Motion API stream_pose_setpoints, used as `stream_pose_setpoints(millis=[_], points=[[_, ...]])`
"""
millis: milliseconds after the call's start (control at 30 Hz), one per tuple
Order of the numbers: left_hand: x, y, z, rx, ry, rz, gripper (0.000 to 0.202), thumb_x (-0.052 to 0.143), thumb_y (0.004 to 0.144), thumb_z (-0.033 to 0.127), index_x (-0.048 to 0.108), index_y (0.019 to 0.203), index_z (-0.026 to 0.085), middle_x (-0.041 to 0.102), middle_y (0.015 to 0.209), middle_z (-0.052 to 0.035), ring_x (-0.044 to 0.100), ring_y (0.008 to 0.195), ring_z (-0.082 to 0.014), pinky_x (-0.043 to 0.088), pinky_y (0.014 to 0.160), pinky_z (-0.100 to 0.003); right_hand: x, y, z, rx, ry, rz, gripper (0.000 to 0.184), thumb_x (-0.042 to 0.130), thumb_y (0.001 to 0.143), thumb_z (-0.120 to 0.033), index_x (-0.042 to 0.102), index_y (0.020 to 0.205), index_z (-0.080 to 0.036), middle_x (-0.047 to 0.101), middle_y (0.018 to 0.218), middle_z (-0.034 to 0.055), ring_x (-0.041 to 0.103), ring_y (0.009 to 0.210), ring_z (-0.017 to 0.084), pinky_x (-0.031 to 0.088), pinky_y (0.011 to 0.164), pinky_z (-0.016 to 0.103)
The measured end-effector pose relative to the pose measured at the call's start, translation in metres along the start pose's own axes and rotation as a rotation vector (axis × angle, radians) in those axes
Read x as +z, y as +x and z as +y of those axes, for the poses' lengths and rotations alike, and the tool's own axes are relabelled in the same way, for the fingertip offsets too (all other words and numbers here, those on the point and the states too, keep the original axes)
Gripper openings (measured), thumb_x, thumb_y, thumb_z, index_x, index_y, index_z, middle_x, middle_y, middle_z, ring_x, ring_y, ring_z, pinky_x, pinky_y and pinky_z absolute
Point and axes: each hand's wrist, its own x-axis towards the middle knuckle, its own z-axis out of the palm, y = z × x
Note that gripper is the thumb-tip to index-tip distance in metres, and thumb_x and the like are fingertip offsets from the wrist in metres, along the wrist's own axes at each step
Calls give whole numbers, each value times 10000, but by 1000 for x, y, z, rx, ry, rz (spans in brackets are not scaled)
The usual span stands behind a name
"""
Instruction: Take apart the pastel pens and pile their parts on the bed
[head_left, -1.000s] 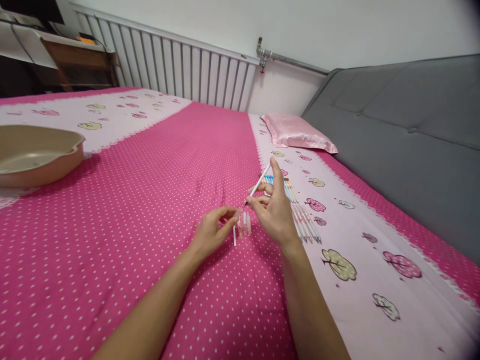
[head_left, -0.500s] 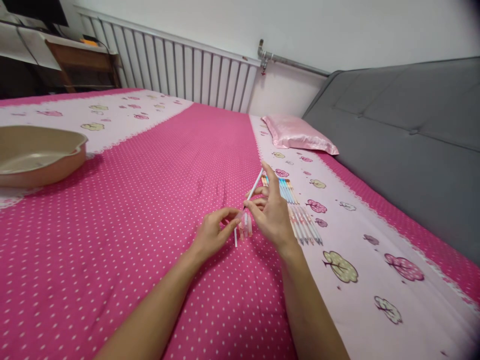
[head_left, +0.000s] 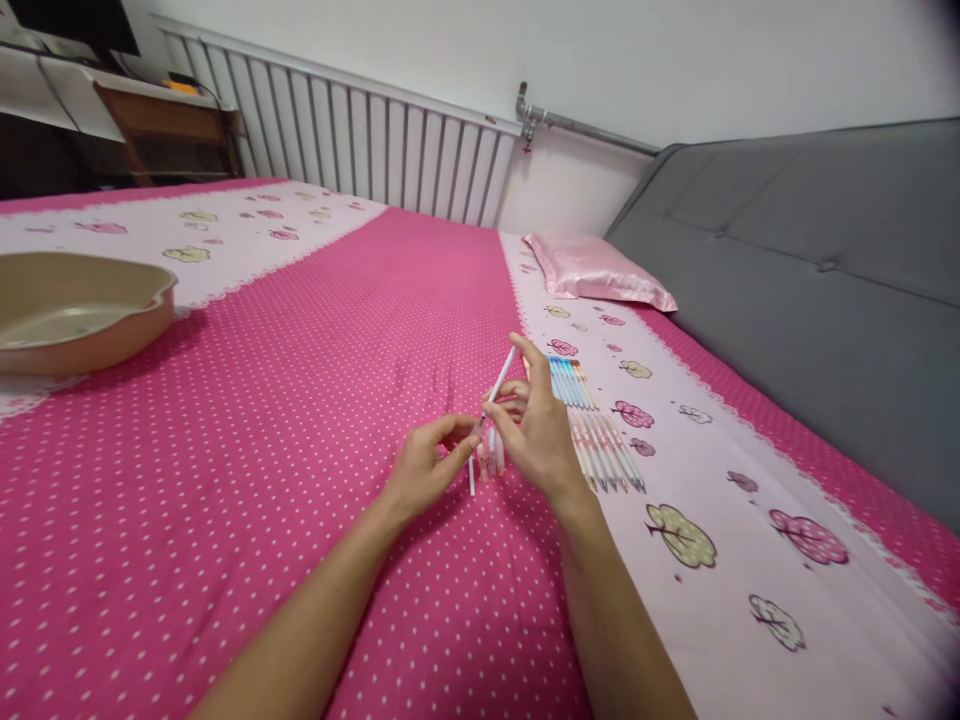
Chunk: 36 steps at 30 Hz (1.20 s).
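Observation:
My right hand (head_left: 536,430) pinches a thin white pen part (head_left: 501,375) near its dark lower tip, the index fingertip resting at its upper end. It slants down toward my left hand (head_left: 431,465), whose thumb and fingertips are closed on a small pinkish clear pen piece (head_left: 478,430) that they mostly hide. The tip and this piece meet, but whether one is inside the other I cannot tell. Below the left fingertips lies another thin white stick (head_left: 472,477), beside several pink pen pieces (head_left: 492,455) on the bedspread.
Right of my hands lie a row of pens with blue and orange colours (head_left: 574,382) and a row of pale pink pens (head_left: 609,452). A beige-pink basin (head_left: 90,335) stands at the left. A pink pillow (head_left: 596,268) lies near the grey headboard (head_left: 795,220).
My right hand has shifted slightly left and toward my left hand, and the white pen part has come lower with it. My left hand stays nearly still.

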Motion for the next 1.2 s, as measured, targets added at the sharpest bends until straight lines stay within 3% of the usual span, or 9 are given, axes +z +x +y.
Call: stream_pose_setpoints(millis=[433, 633, 700, 967, 1067, 1200], points=[[0, 0, 2, -25, -42, 10, 286, 542, 842, 351, 653, 1032, 169, 680, 957, -92, 619, 837, -187, 478, 766, -346, -1, -1, -3, -21, -46, -41, 665, 522, 792, -141, 265, 1390, -275, 647, 797, -7, 640, 731, 157, 512, 706, 306], [-2, 0, 3, -38, -116, 34, 288, 540, 845, 365, 652, 1028, 173, 670, 927, -82, 608, 790, -168, 482, 725, -319, -1, 0, -2, -44, -123, -82, 370, 465, 848, -153, 544, 1198, -245, 701, 903, 36, 661, 834, 183, 512, 744, 334], [-2, 1, 2, -29, -124, 48, 283, 545, 842, 365, 652, 1020, 173, 666, 887, -72, 596, 747, -155, 480, 706, -309, -1, 0, -1, -44, -143, -90, 347, 441, 859, -141, 589, 1154, -245, 708, 937, 40, 667, 839, 182, 515, 742, 334], [-1, 1, 2, -39, -162, 48, 259, 557, 833, 366, 640, 980, 170, 655, 885, -68, 591, 747, -150, 486, 696, -303, -2, -1, -1, -53, -84, -85, 406, 436, 854, -126, 569, 1206, -277, 694, 1022, 38, 662, 908, 179, 516, 798, 354], [-2, 1, 0, -63, -156, 73, 268, 559, 829, 378, 631, 979, 168, 649, 877, -64, 591, 759, -152, 489, 702, -306, -9, 1, 2, -2, -56, -9, 452, 438, 850, -135, 500, 1279, -262, 691, 1020, 49, 665, 873, 171, 517, 796, 350], [-3, 1, -2, -92, -145, 120, 291, 556, 828, 391, 617, 996, 161, 648, 901, -67, 598, 798, -164, 493, 733, -327, -23, 2, 14, 184, -245, 83, 363, 457, 824, -146, 588, 1155, -219, 702, 894, 47, 664, 780, 176, 503, 755, 345]])
